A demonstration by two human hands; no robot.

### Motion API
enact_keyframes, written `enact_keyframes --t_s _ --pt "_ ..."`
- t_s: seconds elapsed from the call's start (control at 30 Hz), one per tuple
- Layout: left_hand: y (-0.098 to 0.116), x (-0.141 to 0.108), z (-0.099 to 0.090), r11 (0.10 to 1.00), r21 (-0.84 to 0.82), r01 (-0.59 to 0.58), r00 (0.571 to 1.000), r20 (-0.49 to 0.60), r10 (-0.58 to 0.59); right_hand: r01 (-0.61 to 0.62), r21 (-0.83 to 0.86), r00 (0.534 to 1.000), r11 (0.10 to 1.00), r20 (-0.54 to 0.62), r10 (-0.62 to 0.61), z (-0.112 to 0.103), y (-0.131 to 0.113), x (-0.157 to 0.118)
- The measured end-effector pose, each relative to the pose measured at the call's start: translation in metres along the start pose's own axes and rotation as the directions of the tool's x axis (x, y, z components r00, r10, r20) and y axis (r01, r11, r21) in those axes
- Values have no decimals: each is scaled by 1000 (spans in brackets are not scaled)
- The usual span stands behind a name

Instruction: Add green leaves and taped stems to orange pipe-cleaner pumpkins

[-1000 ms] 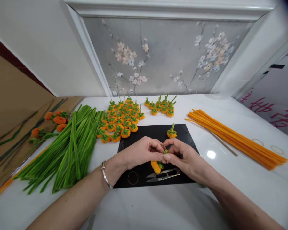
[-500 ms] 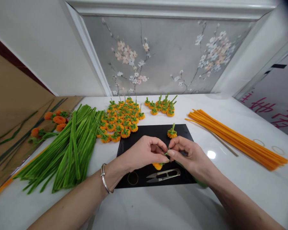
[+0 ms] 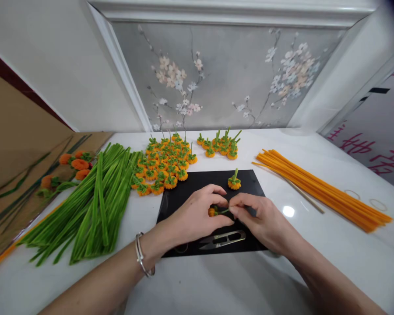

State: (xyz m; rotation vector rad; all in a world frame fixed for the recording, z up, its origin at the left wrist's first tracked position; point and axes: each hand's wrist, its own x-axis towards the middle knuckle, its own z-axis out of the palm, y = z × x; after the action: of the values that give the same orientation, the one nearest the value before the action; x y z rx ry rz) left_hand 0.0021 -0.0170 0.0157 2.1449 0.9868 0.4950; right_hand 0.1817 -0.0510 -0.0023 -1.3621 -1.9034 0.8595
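Observation:
My left hand (image 3: pixel 200 212) is curved open around a small orange and green pipe-cleaner flower (image 3: pixel 212 211), its thumb and fingertips apart. Whether its hidden fingers touch the flower I cannot tell. Closed in a pinch, my right hand (image 3: pixel 254 216) grips the end of the thin green stem (image 3: pixel 223 211) that runs sideways from this flower. Just below both hands, a pair of thread snips (image 3: pixel 228 238) lies on the black mat (image 3: pixel 190 188). Another finished-looking flower (image 3: pixel 234 181) stands on the mat behind my hands, its green stem pointing up.
Many similar flowers (image 3: pixel 164 162) crowd the left rear, with a smaller cluster (image 3: pixel 223 144) at back centre. Green pipe cleaners (image 3: pixel 95 205) are heaped on the left; an orange bundle (image 3: pixel 321 188) lies on the right. Orange blooms (image 3: pixel 80 164) rest on brown paper at far left.
My left thumb and fingers have spread from their pinch by the stem. The flower has shifted up into the hollow of that hand, while my right hand keeps its pinch.

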Motion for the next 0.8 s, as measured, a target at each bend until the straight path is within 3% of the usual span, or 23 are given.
enact_keyframes --t_s 0.1,0.3,0.43,0.8 --pt "-2 3 -13 976 -215 43 970 244 11 59 13 998 998 2 -59 -1 -3 0" --pt "-12 7 -18 863 -484 148 924 378 54 99 -40 995 994 24 -98 0 -4 -2" --pt "-17 7 -13 831 -536 152 951 309 26 59 -38 998 998 15 -58 1 -2 -2" --pt "-7 6 -10 936 -337 101 994 76 -80 -20 26 999 999 -27 20 3 -2 -1"
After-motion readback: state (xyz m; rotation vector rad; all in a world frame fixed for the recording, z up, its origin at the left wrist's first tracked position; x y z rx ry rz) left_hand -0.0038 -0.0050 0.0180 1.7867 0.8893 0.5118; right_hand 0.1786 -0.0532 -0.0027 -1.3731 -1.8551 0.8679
